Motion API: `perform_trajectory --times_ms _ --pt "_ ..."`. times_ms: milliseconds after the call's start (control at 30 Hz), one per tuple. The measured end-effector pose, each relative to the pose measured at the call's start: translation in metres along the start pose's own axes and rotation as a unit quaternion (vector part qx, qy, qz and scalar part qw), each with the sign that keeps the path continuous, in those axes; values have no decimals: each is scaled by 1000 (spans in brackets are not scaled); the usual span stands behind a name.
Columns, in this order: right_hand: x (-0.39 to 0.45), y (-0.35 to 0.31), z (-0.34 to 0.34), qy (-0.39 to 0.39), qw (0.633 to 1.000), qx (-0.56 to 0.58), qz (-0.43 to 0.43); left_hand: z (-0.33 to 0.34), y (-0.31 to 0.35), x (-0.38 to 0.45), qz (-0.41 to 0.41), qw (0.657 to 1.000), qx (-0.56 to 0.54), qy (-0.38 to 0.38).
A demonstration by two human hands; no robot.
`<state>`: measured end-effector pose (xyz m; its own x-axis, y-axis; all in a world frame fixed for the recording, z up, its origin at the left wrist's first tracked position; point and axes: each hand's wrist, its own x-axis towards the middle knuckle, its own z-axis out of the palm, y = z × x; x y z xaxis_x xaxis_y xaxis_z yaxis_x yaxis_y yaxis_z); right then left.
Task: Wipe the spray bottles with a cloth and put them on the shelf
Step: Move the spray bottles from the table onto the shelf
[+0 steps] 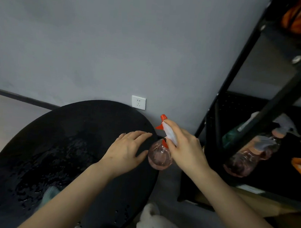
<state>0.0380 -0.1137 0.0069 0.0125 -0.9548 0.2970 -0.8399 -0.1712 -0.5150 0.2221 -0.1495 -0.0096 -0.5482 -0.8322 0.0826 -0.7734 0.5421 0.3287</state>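
Your right hand (186,147) grips a pink spray bottle (159,156) by its white-and-red spray head, fingers curled round the neck, the round body hanging just off the edge of the black round bench (75,127) and beside the black shelf (251,70). Your left hand (126,147) lies open, fingers straight and spread over the bench rim, thumb nearly touching the bottle's body but holding nothing.

The step in hand looks like the carry to the shelf, judging by where the bottle hangs. The lower shelf already holds another pink bottle (245,160) lying blurred behind the upright post, with a green bottle (231,138) beyond it, so aim for the bare dark board in front of them rather than crowding the pair. Keep your hold at the neck, not the trigger, so nothing sprays; bring the bottle in below the crossbar and round the post, set its base flat, then let go.

The bench surface glistens with water drops, and a pale cloth (50,194) lies near its front edge, partly hidden by your left forearm. If the bottle's body is still wet, which cannot be told from here, take the cloth up with your free left hand and go round it before shelving. Mind the wall socket (138,102) just behind the bench while water is about.
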Motion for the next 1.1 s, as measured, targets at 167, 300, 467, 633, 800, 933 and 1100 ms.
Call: perform_trajectory --times_ms 167,300,467,633,800,933,1100 --pt "-50 1 -64 51 999 4 -2 -14 53 -9 51 999 11 12" --pt "-85 9 -111 76 997 -8 5 -18 96 -12 92 995 23 5" --pt "-120 26 -155 77 996 -21 27 -16 149 -8 138 990 31 -8" --pt "-144 53 -185 96 993 -34 56 -8 199 0 174 985 20 -10" --pt "-151 89 -207 104 989 -47 89 6 233 14 193 981 9 -12" --pt "-148 115 -217 114 985 -68 111 15 249 28 197 980 6 -22" --pt "-134 147 -220 128 979 -96 127 23 261 46 208 978 -3 -31"
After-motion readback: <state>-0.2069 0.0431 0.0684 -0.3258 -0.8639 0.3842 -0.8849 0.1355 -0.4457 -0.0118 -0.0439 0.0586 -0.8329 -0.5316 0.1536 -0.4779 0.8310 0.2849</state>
